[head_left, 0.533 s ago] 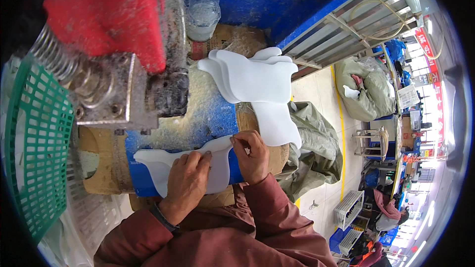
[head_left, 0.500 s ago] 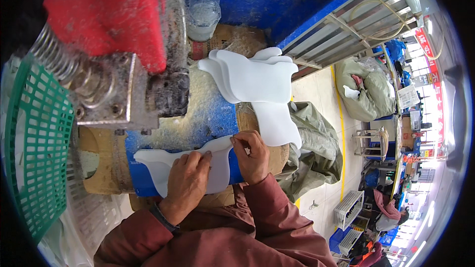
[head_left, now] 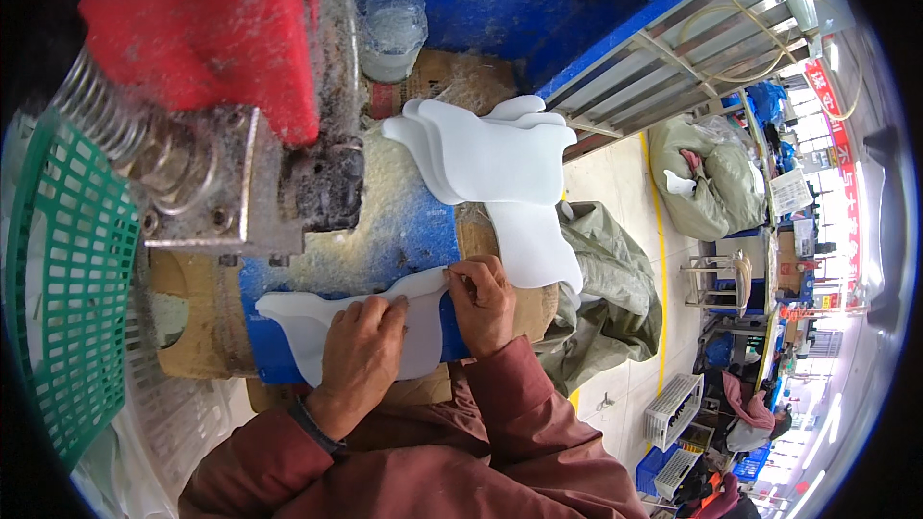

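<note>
On the blue worktop [head_left: 274,354], just in front of the person, a thin white sheet [head_left: 420,344] with a curved outline lay beneath both hands, its far edge turned up in a wavy band. The left hand [head_left: 358,358] rested over the middle of it, fingers bent and close together, their tips at that far edge; whether they gripped it or merely pressed, I could not tell. The right hand [head_left: 484,306] was at the sheet's far right corner, thumb and forefinger drawn together in a narrow pinch on it, the other fingers curled in. A dark band [head_left: 317,431] circled the left wrist, just beyond the reddish-brown sleeve [head_left: 264,461].

Pale powder [head_left: 385,197] was strewn over the worktop beyond the sheet. Farther off, a pile of white sheets [head_left: 500,161] (similarly curved in outline) partly overlapped a single white piece [head_left: 531,248]. A machine head with a red cover [head_left: 207,38] and a coiled spring [head_left: 91,108] loomed at the left, near a green basket [head_left: 79,279]. A blue-capped bottle [head_left: 394,34] stood behind the powder.
</note>
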Demonstrator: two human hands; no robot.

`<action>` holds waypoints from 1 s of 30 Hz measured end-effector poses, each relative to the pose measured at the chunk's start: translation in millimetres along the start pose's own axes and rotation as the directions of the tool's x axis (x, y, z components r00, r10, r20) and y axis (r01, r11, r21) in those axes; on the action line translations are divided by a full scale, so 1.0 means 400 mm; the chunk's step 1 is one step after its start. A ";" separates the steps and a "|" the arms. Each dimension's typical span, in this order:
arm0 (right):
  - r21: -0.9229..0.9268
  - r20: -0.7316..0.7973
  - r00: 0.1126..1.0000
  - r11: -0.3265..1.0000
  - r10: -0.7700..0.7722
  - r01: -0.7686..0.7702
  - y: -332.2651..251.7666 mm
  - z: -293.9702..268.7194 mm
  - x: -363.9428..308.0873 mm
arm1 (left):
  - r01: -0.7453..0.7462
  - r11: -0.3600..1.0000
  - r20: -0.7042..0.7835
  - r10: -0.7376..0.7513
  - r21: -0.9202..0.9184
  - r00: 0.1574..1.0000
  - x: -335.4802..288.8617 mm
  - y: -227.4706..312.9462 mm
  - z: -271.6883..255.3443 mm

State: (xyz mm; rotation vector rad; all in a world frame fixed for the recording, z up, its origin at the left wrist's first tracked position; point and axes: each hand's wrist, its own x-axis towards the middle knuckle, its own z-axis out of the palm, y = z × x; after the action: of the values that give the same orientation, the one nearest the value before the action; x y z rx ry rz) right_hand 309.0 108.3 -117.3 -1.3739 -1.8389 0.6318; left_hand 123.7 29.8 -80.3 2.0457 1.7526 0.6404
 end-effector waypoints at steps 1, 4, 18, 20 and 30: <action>0.002 -0.007 1.000 1.000 -0.006 0.006 0.001 0.001 0.001 | 0.001 1.000 0.002 -0.001 -0.005 1.000 0.001 0.000 0.000; 0.005 -0.007 1.000 1.000 -0.016 0.016 0.003 0.003 0.005 | 0.004 1.000 0.010 -0.004 -0.011 1.000 0.002 -0.001 0.000; -0.065 0.159 0.964 0.976 0.214 -0.206 0.028 -0.009 0.036 | -0.011 1.000 -0.060 0.010 -0.019 0.998 0.003 -0.015 0.026; -0.068 0.170 0.967 0.981 0.191 -0.182 0.028 -0.009 0.041 | -0.004 1.000 -0.054 0.005 0.012 0.999 0.003 -0.016 0.033; -0.144 0.137 0.989 0.989 0.046 -0.026 0.015 -0.032 0.030 | -0.003 0.993 -0.147 -0.014 -0.119 0.989 -0.012 -0.030 0.043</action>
State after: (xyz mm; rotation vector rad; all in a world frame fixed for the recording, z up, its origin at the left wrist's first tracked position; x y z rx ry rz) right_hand 321.1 121.0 -111.0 -1.4914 -2.0074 0.6410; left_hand 123.2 27.2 -101.7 1.9565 1.7541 0.8935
